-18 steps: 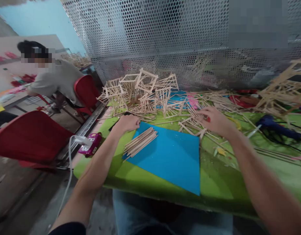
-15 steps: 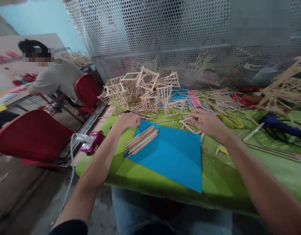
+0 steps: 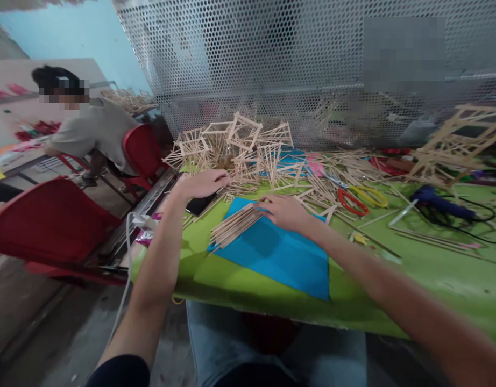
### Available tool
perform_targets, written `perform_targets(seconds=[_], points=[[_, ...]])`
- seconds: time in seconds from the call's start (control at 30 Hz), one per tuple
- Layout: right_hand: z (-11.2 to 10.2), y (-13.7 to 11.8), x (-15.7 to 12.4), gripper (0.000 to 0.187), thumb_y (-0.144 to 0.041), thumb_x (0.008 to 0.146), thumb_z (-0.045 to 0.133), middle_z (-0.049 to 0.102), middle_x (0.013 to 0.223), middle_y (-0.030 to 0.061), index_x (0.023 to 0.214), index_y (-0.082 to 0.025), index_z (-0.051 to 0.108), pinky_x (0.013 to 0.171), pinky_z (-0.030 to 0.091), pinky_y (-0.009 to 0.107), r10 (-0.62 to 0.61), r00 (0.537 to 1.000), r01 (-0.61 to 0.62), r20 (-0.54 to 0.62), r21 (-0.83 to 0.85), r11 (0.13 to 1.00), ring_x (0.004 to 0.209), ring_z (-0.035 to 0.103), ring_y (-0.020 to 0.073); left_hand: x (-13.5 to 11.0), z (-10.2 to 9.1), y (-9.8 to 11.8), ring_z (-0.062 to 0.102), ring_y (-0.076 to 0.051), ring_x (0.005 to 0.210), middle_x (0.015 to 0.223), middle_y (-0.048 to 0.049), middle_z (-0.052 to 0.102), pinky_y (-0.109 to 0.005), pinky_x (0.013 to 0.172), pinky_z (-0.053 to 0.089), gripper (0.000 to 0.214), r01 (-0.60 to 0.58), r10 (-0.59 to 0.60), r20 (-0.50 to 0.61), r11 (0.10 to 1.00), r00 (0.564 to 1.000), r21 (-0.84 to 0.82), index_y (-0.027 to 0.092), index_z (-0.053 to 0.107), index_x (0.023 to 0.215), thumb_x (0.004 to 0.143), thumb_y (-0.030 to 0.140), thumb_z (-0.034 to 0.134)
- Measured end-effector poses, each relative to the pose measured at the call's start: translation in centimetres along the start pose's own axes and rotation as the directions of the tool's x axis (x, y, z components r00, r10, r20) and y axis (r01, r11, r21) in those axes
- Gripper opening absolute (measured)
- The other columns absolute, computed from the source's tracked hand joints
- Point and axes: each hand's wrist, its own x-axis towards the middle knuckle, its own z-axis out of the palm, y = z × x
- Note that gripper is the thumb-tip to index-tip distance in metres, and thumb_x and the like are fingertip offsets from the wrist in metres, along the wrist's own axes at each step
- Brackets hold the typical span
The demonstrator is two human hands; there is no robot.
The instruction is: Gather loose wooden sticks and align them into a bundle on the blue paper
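My right hand (image 3: 284,211) lay at the centre of the frame, palm down, fingers loosely spread, the fingertips touching the upper end of the stick bundle (image 3: 234,227). The bundle lay slantwise on the left corner of the blue sheet (image 3: 290,258), which rested on the green table (image 3: 433,269). My left hand (image 3: 202,184) was up and to the left of it, fingers stretched flat toward the heap of stick frames (image 3: 235,148) at upper centre; I could not tell whether it gripped anything. A dark phone (image 3: 199,204) showed just below that hand. Right of my right hand lay loose sticks (image 3: 320,196), then red scissors (image 3: 352,201) and yellow scissors (image 3: 371,194), with a blue glue gun (image 3: 441,201) farther right. At upper left a person (image 3: 90,131) sat on a red chair (image 3: 141,150); another red chair (image 3: 46,226) stood at mid left.
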Motion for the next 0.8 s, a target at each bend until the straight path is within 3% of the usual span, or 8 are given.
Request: perform_targets(seconds=[0.17,0.27,0.33,0.5,0.63,0.7,0.8], points=[[1.8,0.5,1.1,0.026,-0.033,0.106,0.057,0.072,0.127,0.0073,0.117,-0.027,0.079,0.089,0.048,0.034,-0.051,0.999,0.051,-0.013,0.025,0.998,0.111,0.067,0.025,0.4,0.7,0.2,0.068,-0.016,0.086,0.109,-0.0061,0.077,-0.026,0.079,0.047,0.032,0.005,-0.001,0.045,0.997,0.999,-0.075,0.019,0.064,0.116,0.103,0.037,0.042],[2.3,0.6,1.2,0.023,-0.031,0.106,0.056,0.073,0.127,0.007,0.112,-0.025,0.078,0.09,0.047,0.034,-0.064,0.998,0.065,-0.028,0.023,0.998,0.112,0.066,0.0242,0.9,0.7,-0.7,0.068,-0.02,0.096,0.116,-0.0108,0.076,-0.027,0.085,0.047,0.033,0.147,-0.142,-0.089,0.988,0.986,0.053,0.015,0.068,0.115,0.102,0.036,0.046],[2.4,0.4,1.2,0.022,-0.029,0.106,0.055,0.073,0.127,0.0073,0.11,-0.024,0.076,0.091,0.046,0.034,-0.078,0.996,0.079,-0.04,0.02,0.997,0.112,0.065,0.0239,1.5,0.6,-1.3,0.068,-0.022,0.101,0.117,-0.0119,0.076,-0.028,0.087,0.047,0.032,0.175,-0.154,-0.175,0.979,0.972,0.108,0.014,0.07,0.113,0.101,0.034,0.048],[2.0,0.5,1.1,0.017,-0.023,0.104,0.058,0.075,0.117,0.0109,0.111,-0.019,0.073,0.095,0.045,0.036,-0.077,0.992,0.081,-0.102,0.04,0.996,0.112,0.065,0.0257,3.3,0.3,-1.5,0.069,-0.021,0.097,0.111,-0.0082,0.078,-0.029,0.086,0.048,0.028,0.023,-0.02,-0.187,1.0,0.982,0.016,0.017,0.076,0.104,0.095,0.037,0.058],[0.9,2.1,0.3,0.017,-0.023,0.103,0.058,0.077,0.112,0.0102,0.11,-0.02,0.073,0.094,0.047,0.037,0.016,0.986,0.017,-0.164,0.199,0.98,0.106,0.067,0.0261,4.5,1.2,-1.0,0.068,-0.021,0.085,0.096,-0.006,0.078,-0.031,0.081,0.047,0.028,-0.086,0.066,-0.217,0.993,0.974,-0.085,0.019,0.079,0.093,0.09,0.045,0.069],[0.3,3.3,-0.4,0.016,-0.026,0.102,0.06,0.077,0.108,0.009,0.107,-0.021,0.074,0.089,0.049,0.036,0.096,0.974,-0.017,-0.203,0.36,0.933,0.1,0.068,0.0246,4.9,2.0,-0.6,0.067,-0.019,0.08,0.091,-0.0049,0.078,-0.031,0.078,0.047,0.031,-0.147,0.091,-0.293,0.973,0.952,-0.177,0.019,0.08,0.092,0.09,0.049,0.07],[-0.2,4.9,-1.2,0.016,-0.034,0.098,0.067,0.076,0.096,0.0056,0.1,-0.021,0.074,0.076,0.051,0.031,0.268,0.927,-0.045,-0.263,0.631,0.775,0.084,0.067,0.0199,5.0,3.6,0.4,0.065,-0.018,0.079,0.092,-0.0053,0.078,-0.029,0.076,0.047,0.042,-0.233,0.092,-0.366,0.902,0.926,-0.364,0.017,0.08,0.1,0.093,0.057,0.067]])
